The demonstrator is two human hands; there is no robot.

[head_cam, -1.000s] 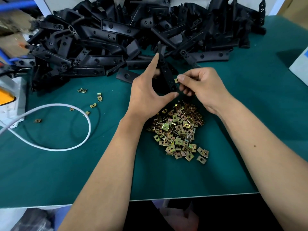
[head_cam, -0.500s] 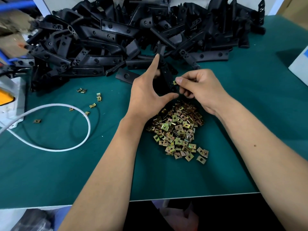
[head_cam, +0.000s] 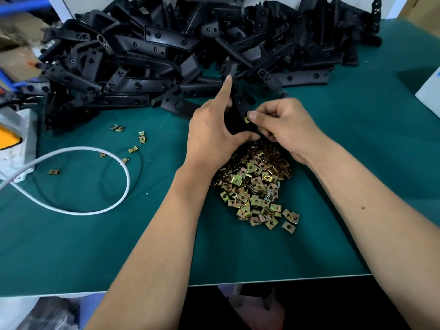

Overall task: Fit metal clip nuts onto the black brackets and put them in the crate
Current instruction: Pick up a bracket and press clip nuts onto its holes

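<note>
Above the middle of the green-topped bench (head_cam: 71, 246), a narrow black plastic bracket (head_cam: 239, 108) stands nearly upright between two bare hands. It is matt and dark, a flat strip with a moulded hole near its upper part, and its lower end is hidden behind the thumbs. The left hand (head_cam: 212, 132) grips the bracket from the left side, thumb curled under it and forefinger stretched straight up along its edge. The right hand (head_cam: 283, 125) has its fingers curled in, thumb and forefinger pinching a small brass-coloured metal clip nut (head_cam: 246, 120) against the right edge of the bracket; only a sliver of yellow metal shows beside the thumbnail.

Just below the hands, nearer the front edge, lies a heap of loose yellow-zinc clip nuts (head_cam: 254, 186), each a small folded square plate with a round hole, glinting gold, green and pink. A few stray clip nuts (head_cam: 140, 136) lie scattered towards the left side of the bench. Along the far edge a big pile of black plastic brackets (head_cam: 166, 51) spreads from the left corner to the right, long curved strips and short angled pieces tangled together, many with screw holes. A white cable (head_cam: 102, 210) makes a loop on the left part of the bench, running from a white box (head_cam: 16, 139) at the left edge.
</note>
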